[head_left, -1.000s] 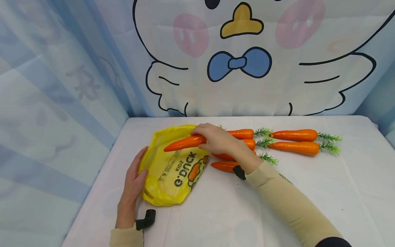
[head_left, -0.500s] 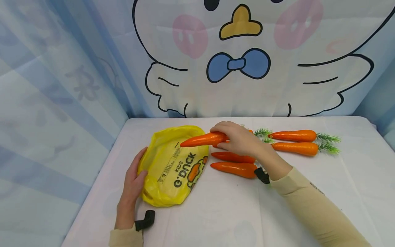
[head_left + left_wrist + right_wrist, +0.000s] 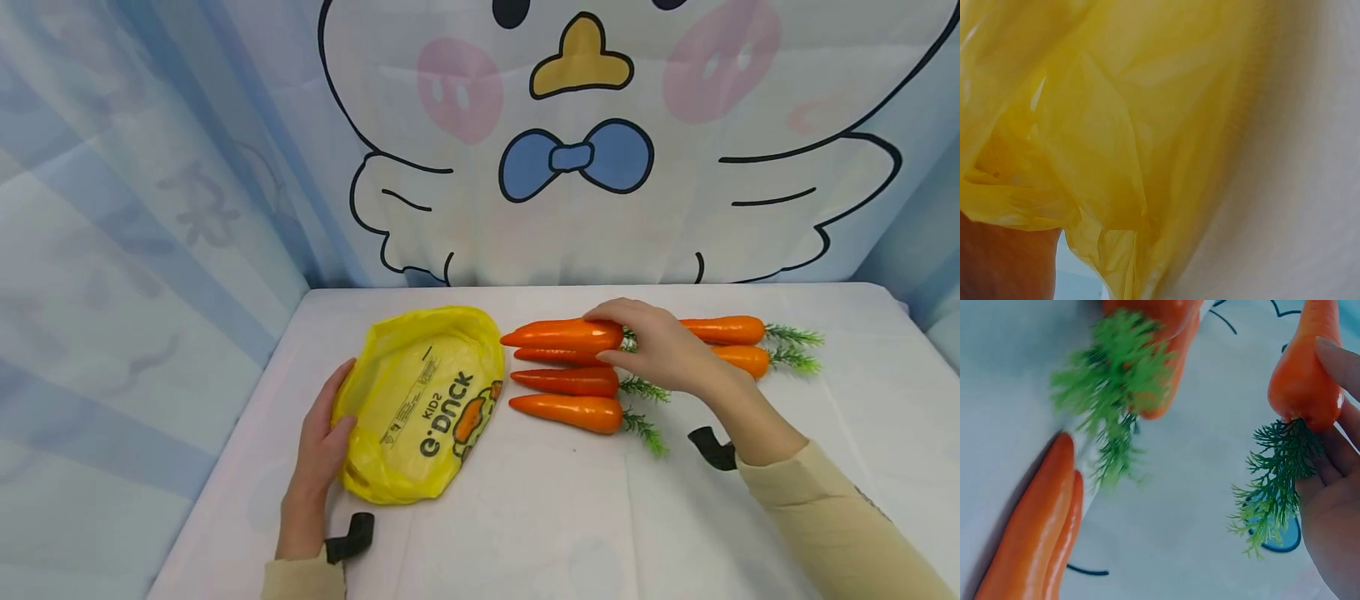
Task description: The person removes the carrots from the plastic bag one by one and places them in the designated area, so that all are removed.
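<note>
My right hand (image 3: 660, 346) holds an orange carrot (image 3: 562, 335) by its thick end, the tip pointing left. In the right wrist view the thumb and fingers pinch this carrot (image 3: 1304, 387), its dark green leaves (image 3: 1285, 462) hanging by the palm. Several other carrots (image 3: 566, 412) with green tops lie in a row below it, partly covered. My left hand (image 3: 322, 442) grips the left edge of a yellow plastic bag (image 3: 420, 400) printed "G.DUCK KIDS", thumb on top. Yellow film (image 3: 1116, 125) fills much of the left wrist view. Whether anything lies inside the bag is hidden.
Two more carrots (image 3: 738, 361) lie to the right, partly behind my right hand. Everything rests on a white-covered table (image 3: 540, 525). A blue and white curtain with a cartoon bow tie (image 3: 573, 158) hangs behind its far edge.
My right hand has drawn the carrot rightward, off from above the bag to over the row of carrots. The left hand keeps its grip on the bag.
</note>
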Available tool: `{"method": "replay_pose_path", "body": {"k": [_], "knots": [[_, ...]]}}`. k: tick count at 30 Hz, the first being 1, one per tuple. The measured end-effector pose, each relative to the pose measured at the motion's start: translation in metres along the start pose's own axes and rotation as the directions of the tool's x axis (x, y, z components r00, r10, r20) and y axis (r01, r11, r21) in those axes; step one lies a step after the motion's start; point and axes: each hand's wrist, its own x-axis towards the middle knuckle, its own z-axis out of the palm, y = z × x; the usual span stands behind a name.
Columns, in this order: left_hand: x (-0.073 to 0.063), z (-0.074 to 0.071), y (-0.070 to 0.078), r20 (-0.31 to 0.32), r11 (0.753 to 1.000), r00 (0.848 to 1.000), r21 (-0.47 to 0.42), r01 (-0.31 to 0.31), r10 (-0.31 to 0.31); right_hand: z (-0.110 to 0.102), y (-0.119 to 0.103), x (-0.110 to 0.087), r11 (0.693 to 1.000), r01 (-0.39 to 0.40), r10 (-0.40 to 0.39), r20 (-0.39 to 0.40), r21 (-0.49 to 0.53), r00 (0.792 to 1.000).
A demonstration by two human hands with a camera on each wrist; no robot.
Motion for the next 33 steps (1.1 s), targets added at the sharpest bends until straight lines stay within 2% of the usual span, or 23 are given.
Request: {"method": "replay_pose_path", "body": {"k": [7,17,24,33], "knots": [[0.000,0.000,-0.001,-0.001,1.000,1.000,0.001,-0.009,0.009,-0.012,0.018,-0.029,1.000,-0.016,0.015,-0.057,-0.008,0.998],[0.000,0.002,-0.004,-0.011,1.000,1.000,-0.006,-0.025,0.025,-0.024,0.047,-0.070,0.993,-0.047,0.031,-0.138,-0.112,0.990],[-0.002,0.001,-0.003,-0.014,1.000,1.000,-0.004,-0.020,0.020,-0.031,0.070,-0.093,0.982,-0.128,0.107,-0.143,-0.142,0.984],[0.000,-0.001,-0.002,-0.010,1.000,1.000,-0.018,-0.020,0.020,-0.032,0.087,-0.116,0.965,-0.204,0.183,-0.133,-0.165,0.974]]}}
